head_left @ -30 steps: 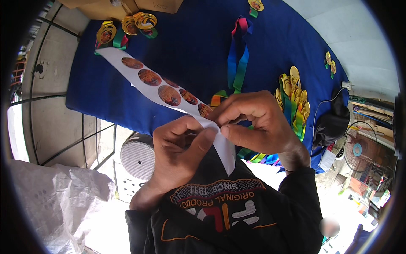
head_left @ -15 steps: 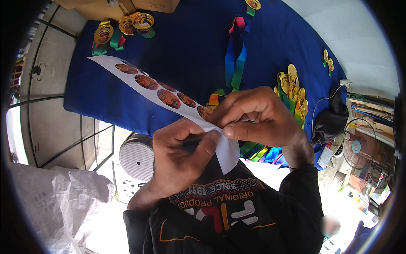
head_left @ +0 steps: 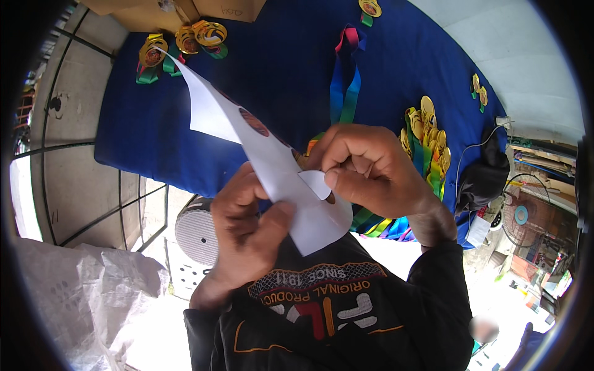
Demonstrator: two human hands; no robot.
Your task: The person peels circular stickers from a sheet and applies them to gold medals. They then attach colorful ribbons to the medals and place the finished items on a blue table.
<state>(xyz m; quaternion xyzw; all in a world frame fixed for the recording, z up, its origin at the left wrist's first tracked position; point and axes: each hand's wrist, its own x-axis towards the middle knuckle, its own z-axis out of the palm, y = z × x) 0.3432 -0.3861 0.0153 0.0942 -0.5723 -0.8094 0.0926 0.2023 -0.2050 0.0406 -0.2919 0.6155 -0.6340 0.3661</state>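
My left hand (head_left: 244, 232) pinches a white sheet of round stickers (head_left: 272, 176) between thumb and fingers, above my lap. The sheet is curled and tilted, so mostly its plain white back shows; one dark, orange-brown printed circle (head_left: 253, 122) is visible on it. My right hand (head_left: 383, 176) closes thumb and finger on the edge of a round sticker (head_left: 315, 183), whose white underside is lifted at the sheet's right side. Whether it is wholly free of the sheet I cannot tell. Behind my right hand, a gold medal's ribbon is mostly hidden.
Gold medals (head_left: 187, 40) with ribbons lie at the far left of the blue-covered table (head_left: 272, 68), by a cardboard box (head_left: 229, 9). A medal pile (head_left: 428, 133) sits right, a blue-pink ribbon (head_left: 344, 77) in the middle. A white perforated stool (head_left: 198, 238) stands left, a fan (head_left: 521, 214) right.
The sheet has turned from showing its printed circles to showing its white back, and its far end has risen. A round sticker's white underside now shows at my right fingertips.
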